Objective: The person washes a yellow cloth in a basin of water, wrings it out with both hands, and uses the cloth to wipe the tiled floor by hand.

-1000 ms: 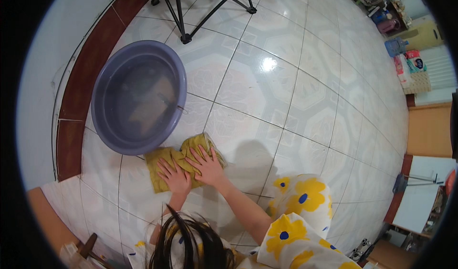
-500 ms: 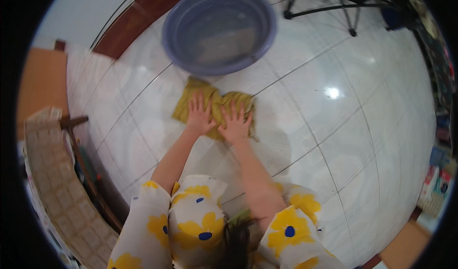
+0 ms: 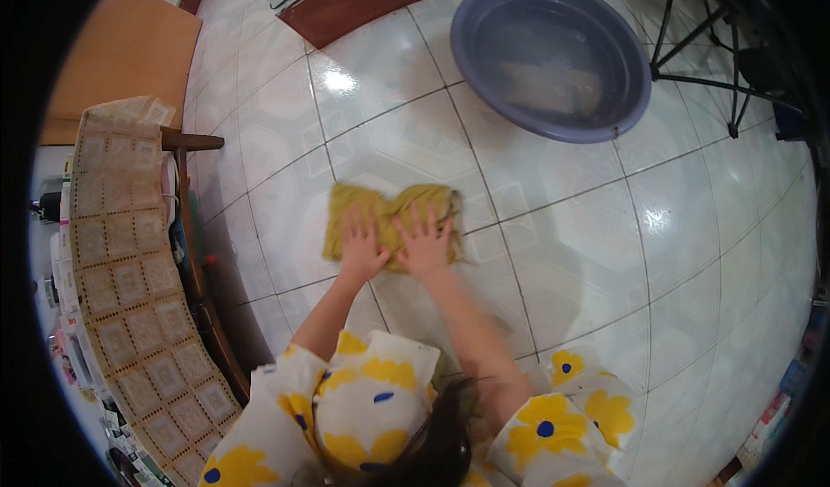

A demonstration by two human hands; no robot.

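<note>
A mustard-yellow cloth [image 3: 393, 200] lies spread on the white tiled floor [image 3: 571, 254], somewhat rumpled. Flat on its left half rests my left hand [image 3: 363, 247], fingers stretched forward. My right hand [image 3: 425, 241] presses on the right half beside it, fingers spread, the two thumbs close together. Neither hand is wrapped round anything; both palms lie on top of the cloth. Beyond the cloth, to the right, stands a round purple-blue basin [image 3: 484, 81] holding cloudy water.
At the left is a wooden table [image 3: 194, 141] with a beige patterned cover [image 3: 130, 254]. Black metal legs [image 3: 692, 63] of a folding stand or chair are at the far right. A reddish-brown tiled skirting [image 3: 354, 12] runs along the far wall.
My view has swung left, so the basin now sits farther right and more of the covered table shows. Both hands stay flat on the cloth, which has shifted left on the floor, away from the basin.
</note>
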